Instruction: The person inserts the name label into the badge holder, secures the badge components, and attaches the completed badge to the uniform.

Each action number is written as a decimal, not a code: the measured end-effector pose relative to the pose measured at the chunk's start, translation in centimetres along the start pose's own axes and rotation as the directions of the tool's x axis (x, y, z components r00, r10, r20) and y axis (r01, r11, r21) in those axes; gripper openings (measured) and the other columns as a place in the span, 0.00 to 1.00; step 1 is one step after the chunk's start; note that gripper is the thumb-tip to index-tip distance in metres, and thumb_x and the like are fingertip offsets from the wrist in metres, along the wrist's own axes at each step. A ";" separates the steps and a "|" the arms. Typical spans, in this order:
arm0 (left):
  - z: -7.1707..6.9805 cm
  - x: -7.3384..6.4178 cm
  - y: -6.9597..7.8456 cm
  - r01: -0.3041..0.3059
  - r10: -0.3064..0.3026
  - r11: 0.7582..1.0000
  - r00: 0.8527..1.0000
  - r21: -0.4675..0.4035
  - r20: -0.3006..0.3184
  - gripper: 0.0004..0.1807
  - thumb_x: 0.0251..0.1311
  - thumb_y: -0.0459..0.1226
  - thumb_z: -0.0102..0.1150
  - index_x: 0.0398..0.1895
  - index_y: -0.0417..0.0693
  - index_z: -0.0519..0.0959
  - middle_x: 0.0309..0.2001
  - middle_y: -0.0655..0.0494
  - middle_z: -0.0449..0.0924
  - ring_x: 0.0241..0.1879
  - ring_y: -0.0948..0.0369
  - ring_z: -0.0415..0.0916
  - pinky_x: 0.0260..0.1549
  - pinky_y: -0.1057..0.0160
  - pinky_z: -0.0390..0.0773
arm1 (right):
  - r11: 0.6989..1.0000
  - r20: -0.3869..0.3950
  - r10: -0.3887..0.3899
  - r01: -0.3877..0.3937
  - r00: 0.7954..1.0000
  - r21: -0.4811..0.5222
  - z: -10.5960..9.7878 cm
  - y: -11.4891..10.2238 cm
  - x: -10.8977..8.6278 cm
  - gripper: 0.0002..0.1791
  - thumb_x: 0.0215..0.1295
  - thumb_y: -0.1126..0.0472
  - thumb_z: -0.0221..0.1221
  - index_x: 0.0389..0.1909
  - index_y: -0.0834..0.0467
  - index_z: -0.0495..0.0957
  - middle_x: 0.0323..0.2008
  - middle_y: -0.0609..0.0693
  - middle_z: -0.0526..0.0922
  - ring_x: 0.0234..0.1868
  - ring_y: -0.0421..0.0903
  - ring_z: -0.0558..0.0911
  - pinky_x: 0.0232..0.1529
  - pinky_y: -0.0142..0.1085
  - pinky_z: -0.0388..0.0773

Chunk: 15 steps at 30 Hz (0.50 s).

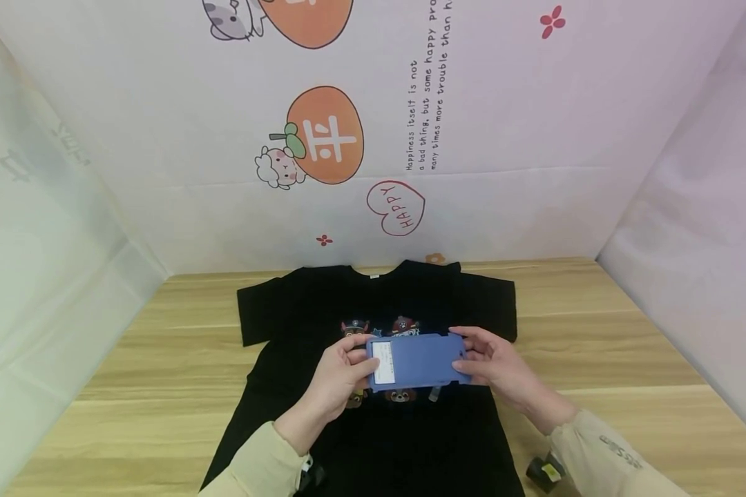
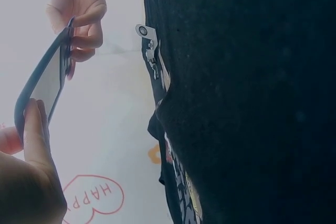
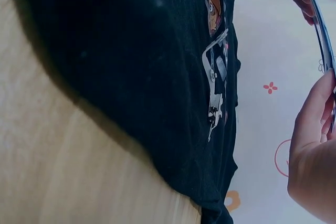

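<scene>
Two bare hands hold a flat blue case (image 1: 419,359) raised above a black T-shirt (image 1: 404,455), which lies spread on a wood-grain surface (image 1: 161,386). The left hand (image 1: 336,369) grips the end with a white label (image 1: 383,362), thumb on top and fingers reaching underneath; the right hand (image 1: 494,362) pinches the opposite, notched end, its thumb on the upper face, so both sets of fingers are narrowed on the case. Some fingertips are hidden below it. The case hides part of the shirt's cartoon print (image 1: 400,395), and a small metal piece (image 3: 212,77) rests on the cloth underneath. Because the case seems supported only at its two ends, a loosened thumb could let one side dip and slip out, likely landing on the shirt. It might also knock the metal piece, scratching itself or pushing that piece across the cloth. Squeezing the ends together too hard could bow the case if it is flexible, and a low-hanging sleeve (image 1: 261,455) might drag and rumple the shirt
</scene>
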State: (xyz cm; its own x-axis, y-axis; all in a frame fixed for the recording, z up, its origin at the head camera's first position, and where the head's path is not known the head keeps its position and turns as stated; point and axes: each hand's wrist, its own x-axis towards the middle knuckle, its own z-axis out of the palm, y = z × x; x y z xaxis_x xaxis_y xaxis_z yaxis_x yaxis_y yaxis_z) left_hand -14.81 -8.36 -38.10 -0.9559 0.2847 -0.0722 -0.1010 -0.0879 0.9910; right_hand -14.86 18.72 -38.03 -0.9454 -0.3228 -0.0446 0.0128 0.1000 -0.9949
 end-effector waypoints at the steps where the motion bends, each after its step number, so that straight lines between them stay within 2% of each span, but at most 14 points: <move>1: 0.0 0.1 0.0 -0.002 0.002 1.000 1.000 0.002 0.003 0.22 0.62 0.26 0.53 0.60 0.32 0.65 0.48 0.35 0.80 0.39 0.58 0.82 0.40 0.58 0.82 | 1.000 0.000 0.001 -0.001 1.000 0.000 0.0 0.0 0.0 0.34 0.62 0.66 0.59 0.66 0.70 0.56 0.42 0.50 0.71 0.35 0.37 0.76 0.35 0.31 0.81; 5: 0.2 0.3 0.1 -0.007 0.007 1.000 1.000 0.019 0.006 0.22 0.62 0.27 0.53 0.60 0.32 0.66 0.49 0.35 0.80 0.40 0.57 0.82 0.41 0.58 0.82 | 1.000 -0.011 0.017 -0.017 1.000 0.008 0.1 0.1 0.2 0.35 0.62 0.67 0.60 0.66 0.70 0.56 0.42 0.49 0.71 0.37 0.37 0.76 0.37 0.33 0.82; 15: 0.4 0.4 0.2 -0.005 0.005 0.999 1.000 0.041 -0.004 0.22 0.62 0.27 0.53 0.60 0.32 0.66 0.49 0.35 0.80 0.41 0.56 0.82 0.39 0.59 0.83 | 1.000 -0.038 0.019 -0.019 0.999 -0.002 0.6 0.1 0.4 0.33 0.61 0.67 0.60 0.66 0.70 0.58 0.38 0.49 0.67 0.34 0.37 0.72 0.37 0.33 0.81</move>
State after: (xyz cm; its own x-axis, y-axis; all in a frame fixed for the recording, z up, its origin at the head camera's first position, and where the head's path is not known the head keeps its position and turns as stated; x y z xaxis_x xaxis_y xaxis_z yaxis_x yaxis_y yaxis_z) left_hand -15.13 -7.88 -37.89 -0.9575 0.2805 -0.0677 -0.0849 -0.0496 0.9952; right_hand -15.06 18.01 -38.21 -0.9566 -0.2851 -0.0600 0.0302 0.1076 -0.9937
